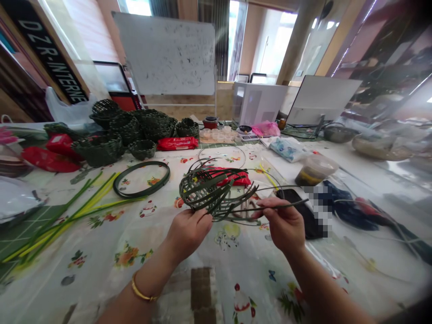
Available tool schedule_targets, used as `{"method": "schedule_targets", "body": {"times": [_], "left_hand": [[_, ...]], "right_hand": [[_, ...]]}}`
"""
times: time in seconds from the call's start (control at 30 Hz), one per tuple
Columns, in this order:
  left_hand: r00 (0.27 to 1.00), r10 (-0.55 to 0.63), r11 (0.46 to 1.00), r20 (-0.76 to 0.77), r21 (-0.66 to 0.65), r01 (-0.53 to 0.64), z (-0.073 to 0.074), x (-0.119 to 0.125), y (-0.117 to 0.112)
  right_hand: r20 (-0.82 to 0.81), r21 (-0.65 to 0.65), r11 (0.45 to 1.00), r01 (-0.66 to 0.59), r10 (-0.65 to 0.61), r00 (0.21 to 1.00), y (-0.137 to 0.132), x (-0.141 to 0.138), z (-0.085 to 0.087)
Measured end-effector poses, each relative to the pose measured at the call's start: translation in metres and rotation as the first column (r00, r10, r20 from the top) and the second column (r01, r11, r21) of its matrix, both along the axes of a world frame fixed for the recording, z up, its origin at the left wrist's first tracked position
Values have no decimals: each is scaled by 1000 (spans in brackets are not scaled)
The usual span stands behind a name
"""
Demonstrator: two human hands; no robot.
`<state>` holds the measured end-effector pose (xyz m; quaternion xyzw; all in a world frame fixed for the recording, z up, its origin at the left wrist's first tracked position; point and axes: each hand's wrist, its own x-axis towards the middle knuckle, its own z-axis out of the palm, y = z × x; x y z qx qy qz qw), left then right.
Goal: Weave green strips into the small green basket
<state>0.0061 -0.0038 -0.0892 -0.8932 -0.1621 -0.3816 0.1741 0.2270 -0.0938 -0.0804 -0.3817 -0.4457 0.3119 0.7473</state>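
Above the patterned tablecloth, a half-woven dark green basket point(202, 191) lies on its side, its loose strips fanning to the right. My left hand point(189, 231) is closed on the lower edge of the basket, thumb against the weave. In my right hand point(283, 222), thumb and fingers pinch a long dark green strip point(290, 204) that runs from the basket out past the hand. Behind the basket lies a red packet point(232, 177), partly covered by the strips. A dark phone-like slab point(297, 209) rests just behind my right hand.
A coiled green strip point(116, 186) and yellow-green strips point(72, 220) lie left. Finished woven baskets point(151, 123) and another red packet point(177, 143) stand at the back. On the right are a plastic tub point(315, 170), dark cloth point(354, 207) and a monitor point(320, 101).
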Motion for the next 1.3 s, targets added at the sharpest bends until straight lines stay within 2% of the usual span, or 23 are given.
{"method": "schedule_targets", "body": {"times": [0.13, 0.2, 0.27, 0.3, 0.33, 0.37, 0.4, 0.47, 0.5, 0.57, 0.63, 0.73, 0.77, 0.83, 0.87, 0.9, 0.93, 0.97, 1.03, 1.1, 1.17, 1.3], "left_hand": [[999, -24, 1000, 31, 10, 24, -1, -3, 3], [996, -1, 1000, 91, -29, 3, -2, -5, 5], [980, 71, 982, 188, -187, -36, -2, -6, 6], [964, 115, 945, 242, -325, -31, -2, -7, 7], [942, 158, 874, 295, -486, 5, -1, -7, 7], [919, 200, 764, 339, -641, 70, 0, -7, 7], [897, 238, 629, 372, -763, 150, 2, -7, 6], [867, 296, 374, 401, -884, 281, 6, -7, 5], [861, 315, 288, 399, -905, 313, 8, -7, 5], [869, 325, 195, 373, -926, 324, 12, -6, 3], [886, 309, 158, 345, -937, 310, 14, -6, 2], [901, 278, 148, 334, -941, 303, 16, -4, 0], [901, 272, 149, 336, -940, 306, 16, -4, -1], [906, 261, 151, 334, -941, 304, 15, -2, -2], [909, 256, 152, 329, -942, 299, 14, -1, -3], [912, 250, 155, 324, -944, 293, 13, 0, -4], [917, 242, 159, 318, -945, 286, 11, 1, -5], [920, 233, 166, 314, -946, 280, 10, 2, -6], [927, 216, 186, 306, -945, 268, 9, 4, -8], [932, 206, 202, 298, -945, 257, 9, 5, -10], [931, 202, 194, 305, -944, 267, 10, 6, -11], [915, 222, 115, 338, -940, 320, 11, 8, -12]], "right_hand": [[-222, -220, 966, -134, 84, 971, 2, 7, 12], [-337, -295, 938, -182, 76, 938, 4, 11, 15], [-389, -342, 923, -175, 31, 921, 7, 15, 14], [-373, -379, 911, -161, 9, 928, 9, 16, 12], [-334, -423, 895, -144, -6, 943, 11, 17, 9], [-282, -469, 874, -126, -13, 959, 13, 19, 6], [-227, -515, 850, -111, -10, 974, 15, 20, 2], [-135, -587, 805, -85, 7, 991, 20, 23, -7], [-102, -611, 788, -74, 15, 995, 22, 25, -10], [-23, -653, 757, -37, 30, 999, 26, 29, -16], [101, -680, 732, 50, 26, 995, 27, 33, -19], [300, -630, 735, 249, -65, 952, 25, 32, -16], [395, -551, 760, 346, -128, 910, 23, 30, -14], [608, -256, 834, 489, -255, 752, 17, 20, -10], [698, -73, 870, 488, -305, 648, 14, 14, -9], [766, 79, 901, 428, -329, 552, 11, 7, -8], [815, 169, 926, 337, -324, 481, 9, 0, -9], [850, 198, 947, 254, -295, 436, 7, -6, -10], [897, 180, 969, 169, -232, 375, 5, -15, -13], [915, 139, 976, 165, -190, 356, 4, -20, -16], [909, 99, 980, 175, -161, 385, 5, -22, -19], [865, 67, 989, 129, -122, 487, 5, -23, -20]]}}
